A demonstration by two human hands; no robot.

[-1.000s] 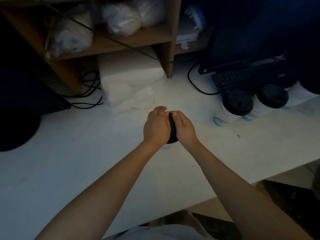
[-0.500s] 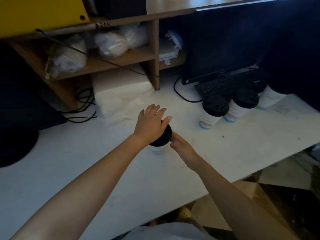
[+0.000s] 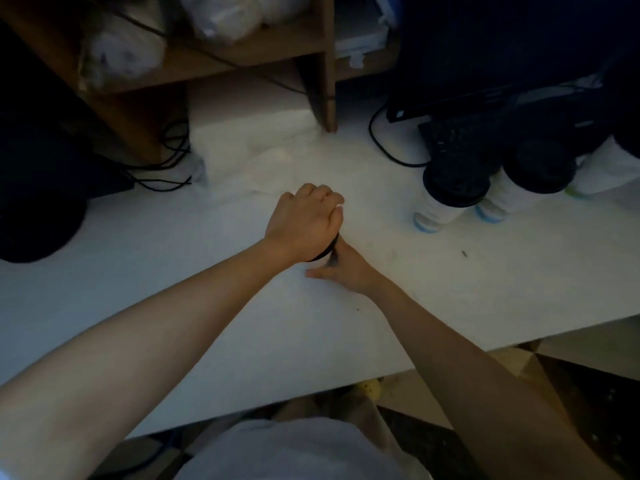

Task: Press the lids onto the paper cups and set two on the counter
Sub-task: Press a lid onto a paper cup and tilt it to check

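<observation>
On the white counter (image 3: 145, 271), my left hand (image 3: 304, 223) lies on top of a black lid (image 3: 327, 251), its fingers curled down over the rim. Only a thin dark edge of that lid shows. Just below it, my right hand (image 3: 341, 270) holds the paper cup under the lid; the cup's body is hidden by both hands. Two white paper cups with black lids (image 3: 450, 188) (image 3: 530, 181) stand side by side at the right. A third white cup (image 3: 599, 171) is half hidden behind them.
A black keyboard (image 3: 460, 136) and a dark monitor sit behind the cups at the right. A wooden shelf post (image 3: 327, 81), a white wrapped package (image 3: 242, 143) and black cables (image 3: 169, 161) line the back. A dark round object (image 3: 34, 220) lies at the left.
My left hand's fingers went from spread flat over the lid to curled down around it. My right hand moved from the lid's side down to the cup. The view tilted lower.
</observation>
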